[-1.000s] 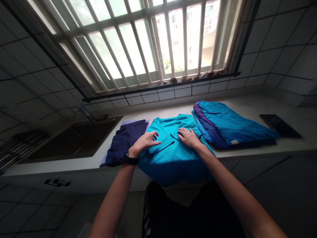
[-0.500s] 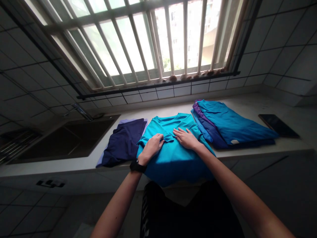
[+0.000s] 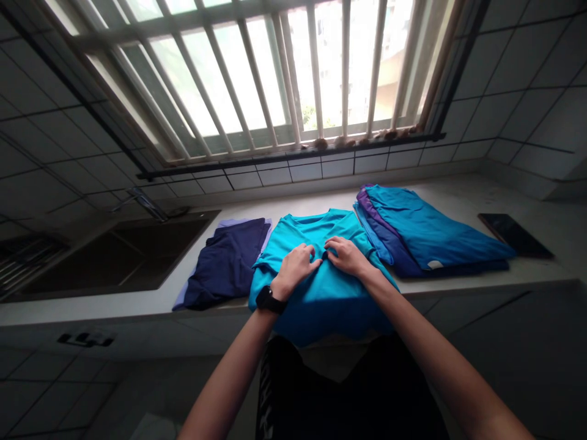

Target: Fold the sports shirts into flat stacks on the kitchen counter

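A turquoise T-shirt (image 3: 302, 299) lies spread in front of me, its neckline at the far side and its lower part hanging over the counter's front edge. My left hand (image 3: 297, 266), with a black watch (image 3: 270, 300) at the wrist, rests on the middle of the shirt, thumb and forefinger apart. Close beside it, my right hand (image 3: 347, 255) has its fingers bent and closed on a small fold of the fabric. The fingertips of both hands nearly meet, and the cloth under the palms is hidden.
Folded dark navy clothing (image 3: 232, 263) lies left of the shirt, over a lilac piece. A stack of folded blue and purple clothes (image 3: 426, 226) lies to the right, beside a dark phone (image 3: 516, 234). The sink (image 3: 123, 263) and faucet (image 3: 149, 205) are at left; a barred window stands behind.
My left hand has moved right, toward the shirt's middle, and its fingers have loosened. My right hand has gone from lying flat to bent fingers gripping the cloth.
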{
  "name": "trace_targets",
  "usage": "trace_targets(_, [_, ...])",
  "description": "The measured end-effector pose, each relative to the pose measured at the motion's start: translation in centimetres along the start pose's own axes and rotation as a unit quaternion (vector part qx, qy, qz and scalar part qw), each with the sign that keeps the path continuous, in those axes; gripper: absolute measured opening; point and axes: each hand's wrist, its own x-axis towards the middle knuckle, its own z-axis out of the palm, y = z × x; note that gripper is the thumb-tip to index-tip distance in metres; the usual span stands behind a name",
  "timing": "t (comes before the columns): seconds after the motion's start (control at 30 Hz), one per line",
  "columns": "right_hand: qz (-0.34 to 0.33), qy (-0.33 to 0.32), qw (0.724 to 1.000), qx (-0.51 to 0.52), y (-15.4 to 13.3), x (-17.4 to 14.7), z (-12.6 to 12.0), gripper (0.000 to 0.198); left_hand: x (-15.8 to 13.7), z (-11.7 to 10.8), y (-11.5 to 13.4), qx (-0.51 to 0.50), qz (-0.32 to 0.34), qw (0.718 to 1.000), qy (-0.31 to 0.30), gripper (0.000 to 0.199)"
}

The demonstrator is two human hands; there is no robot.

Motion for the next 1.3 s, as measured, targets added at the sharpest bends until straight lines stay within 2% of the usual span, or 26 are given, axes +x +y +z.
trace_targets(0.13, [0.008, 0.010, 1.000, -0.003, -0.1, -0.1, -0.1, 0.028, 0.7, 1.0, 1.0, 0.034, 0.002, 0.999, 0.014, 0.031])
trace_targets(0.27, [0.012, 0.012, 1.000, -0.004, -0.2, -0.2, -0.3, 0.029, 0.7, 0.9, 1.4, 0.063, 0.018, 0.998, -0.003, 0.043])
trace_targets(0.43, [0.009, 0.018, 1.000, 0.008, -0.5, -0.4, -0.7, 0.031, -1.2, 0.4, 0.3, 0.051, 0.050, 0.997, 0.003, 0.040])
trace_targets(0.67, [-0.042, -0.028, 0.999, 0.012, -0.4, -0.4, -0.5, 0.039, -2.3, 1.3, -1.3, -0.003, 0.097, 0.995, -0.004, 0.042])
trace_targets(0.77, [-0.030, -0.031, 0.999, 0.006, -0.3, -0.5, -0.3, 0.040, -1.3, 0.4, -2.4, -0.008, 0.061, 0.998, -0.010, 0.039])
trace_targets(0.87, [-0.020, -0.028, 0.999, 0.021, -0.5, -0.5, -0.2, 0.037, 0.7, -1.5, -5.2, 0.020, -0.042, 0.999, 0.017, 0.036])
trace_targets(0.97, [0.027, 0.002, 0.998, 0.063, -0.2, 0.4, -0.4, 0.038, 3.2, -3.4, -8.9, 0.029, -0.151, 0.988, -0.001, 0.032])
trace_targets(1.07, [0.096, 0.058, 0.992, 0.063, 1.0, 2.6, -1.4, 0.046, 5.6, -4.6, -11.7, 0.020, -0.177, 0.984, -0.025, 0.026])
trace_targets(1.17, [0.184, 0.101, 0.978, -0.012, 3.0, 5.1, -2.5, 0.053, 7.1, -4.4, -12.6, -0.006, -0.190, 0.982, -0.020, 0.023])
trace_targets(1.3, [0.320, 0.091, 0.939, -0.086, 5.5, 7.4, -2.5, 0.059, 8.0, -3.1, -12.6, -0.063, -0.223, 0.972, 0.039, 0.020])
